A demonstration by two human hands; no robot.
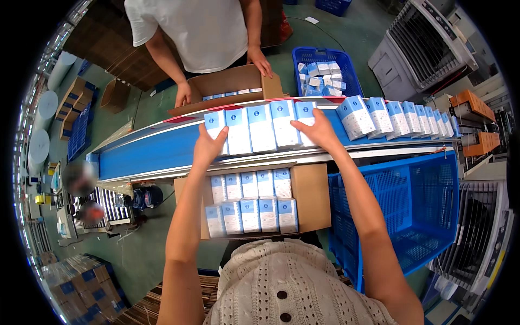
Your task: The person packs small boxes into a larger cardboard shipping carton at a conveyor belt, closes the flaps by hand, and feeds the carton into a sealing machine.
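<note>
A row of several blue-and-white packs (pixel 261 129) stands upright on the blue conveyor belt (pixel 146 151), pressed side by side. My left hand (pixel 209 145) grips the left end of the row, thumb on the front of the end pack. At the other end my right hand (pixel 318 131) clasps the last pack, its thumb lying across the front. Between the two hands the packs are squeezed together. Below the belt, close to my body, an open cardboard carton (pixel 311 196) holds two rows of the same packs (pixel 250 215).
More packs (pixel 398 119) lean in a line on the belt's right. Across it, a person in a white shirt (pixel 197 38) has both hands at another carton (pixel 216 84). A blue basket (pixel 355 81) holds loose packs. A large blue crate (pixel 398 238) stands right of my carton.
</note>
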